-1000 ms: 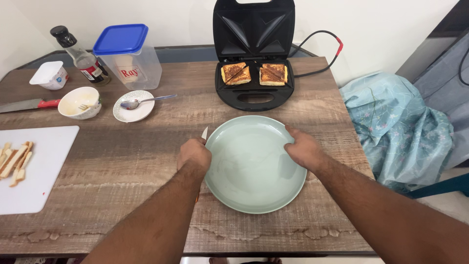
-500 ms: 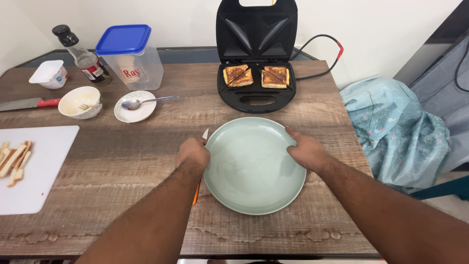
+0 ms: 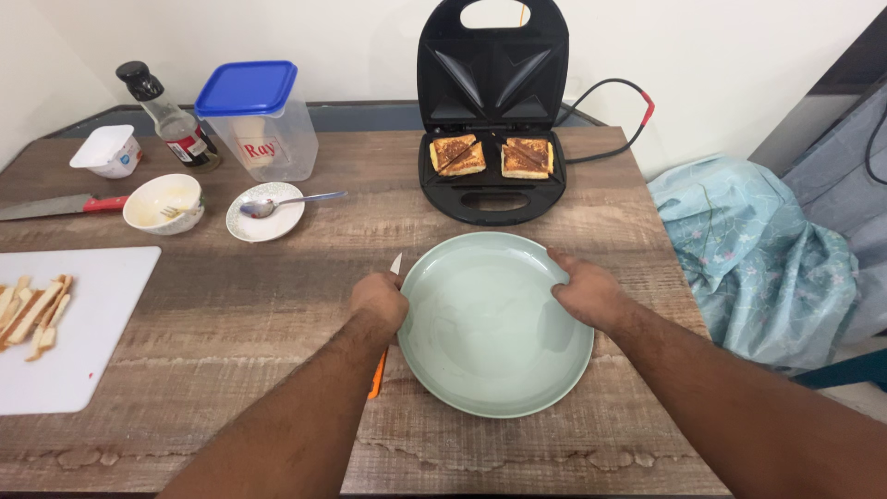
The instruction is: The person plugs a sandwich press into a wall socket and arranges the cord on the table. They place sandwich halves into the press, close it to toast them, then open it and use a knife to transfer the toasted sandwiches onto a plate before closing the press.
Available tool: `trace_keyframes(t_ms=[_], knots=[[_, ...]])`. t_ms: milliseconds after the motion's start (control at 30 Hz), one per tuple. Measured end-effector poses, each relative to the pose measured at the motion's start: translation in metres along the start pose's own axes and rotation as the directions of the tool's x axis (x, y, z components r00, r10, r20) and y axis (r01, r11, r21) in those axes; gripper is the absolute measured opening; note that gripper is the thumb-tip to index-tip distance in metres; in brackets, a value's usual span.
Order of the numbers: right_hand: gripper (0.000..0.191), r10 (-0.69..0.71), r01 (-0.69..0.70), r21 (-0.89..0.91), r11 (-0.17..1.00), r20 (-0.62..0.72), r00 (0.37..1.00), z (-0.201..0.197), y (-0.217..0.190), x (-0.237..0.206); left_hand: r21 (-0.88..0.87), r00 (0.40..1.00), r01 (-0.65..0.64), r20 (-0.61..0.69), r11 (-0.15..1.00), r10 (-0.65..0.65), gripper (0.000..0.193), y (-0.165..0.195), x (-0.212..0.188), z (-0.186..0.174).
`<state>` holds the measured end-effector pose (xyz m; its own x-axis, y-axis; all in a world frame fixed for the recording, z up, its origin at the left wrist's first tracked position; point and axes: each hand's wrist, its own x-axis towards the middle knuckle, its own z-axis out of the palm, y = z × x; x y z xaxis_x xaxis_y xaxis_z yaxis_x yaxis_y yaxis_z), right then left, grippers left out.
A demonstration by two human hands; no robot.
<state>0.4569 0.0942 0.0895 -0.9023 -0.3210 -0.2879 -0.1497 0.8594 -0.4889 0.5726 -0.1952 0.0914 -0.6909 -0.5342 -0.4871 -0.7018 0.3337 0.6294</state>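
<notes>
A pale green plate (image 3: 494, 328) sits flat on the wooden tabletop (image 3: 231, 314) at the centre of the frame, held at both sides by a person's bare hands. The left hand (image 3: 379, 303) rests at the plate's left rim with its fingers curled shut against the edge; the right hand (image 3: 584, 291) grips the upper right rim, fingers closed over it and thumb on the inside.

Just beside the left hand lies a knife with an orange handle (image 3: 378, 370); its blade tip shows above the knuckles and its handle below the wrist, with the middle hidden by the hand.

At the top centre of the frame stands an open black sandwich maker (image 3: 490, 189), lid upright, with two browned toasted sandwiches (image 3: 490, 157) side by side on its lower plate. Its black and red cord (image 3: 610, 102) runs off to the right.

In the upper left are a dark-capped bottle (image 3: 166, 115), a clear tub with a blue lid (image 3: 254, 120) and a small white cup (image 3: 109, 151). Below them sit a white bowl (image 3: 164, 203), a saucer (image 3: 268, 217) carrying a spoon (image 3: 291, 201), and a red-handled knife (image 3: 55, 205). A white cutting board (image 3: 83, 323) at the left edge holds strips of bread crust (image 3: 35, 312). Light blue cloth (image 3: 748, 249) lies bunched at the right, off the tabletop.
</notes>
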Motion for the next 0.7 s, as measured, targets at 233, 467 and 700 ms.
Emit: trace_keyframes(t_ms=[233, 467, 700], knots=[[0.069, -0.084, 0.082, 0.102, 0.991, 0.008, 0.996, -0.009, -0.003, -0.002, 0.112, 0.976, -0.117, -0.17, 0.987, 0.135, 0.031, -0.001, -0.003, -0.01], [0.06, -0.105, 0.108, 0.08, 0.991, -0.039, 0.994, -0.014, -0.007, 0.004, 0.073, 0.977, 0.039, -0.212, 0.997, -0.023, 0.037, -0.009, -0.012, -0.021], [0.062, -0.218, 0.227, 0.039, 0.973, -0.163, 0.962, -0.014, -0.012, 0.019, 0.102, 0.981, 0.13, -0.161, 0.986, -0.113, 0.037, -0.024, -0.021, -0.021]])
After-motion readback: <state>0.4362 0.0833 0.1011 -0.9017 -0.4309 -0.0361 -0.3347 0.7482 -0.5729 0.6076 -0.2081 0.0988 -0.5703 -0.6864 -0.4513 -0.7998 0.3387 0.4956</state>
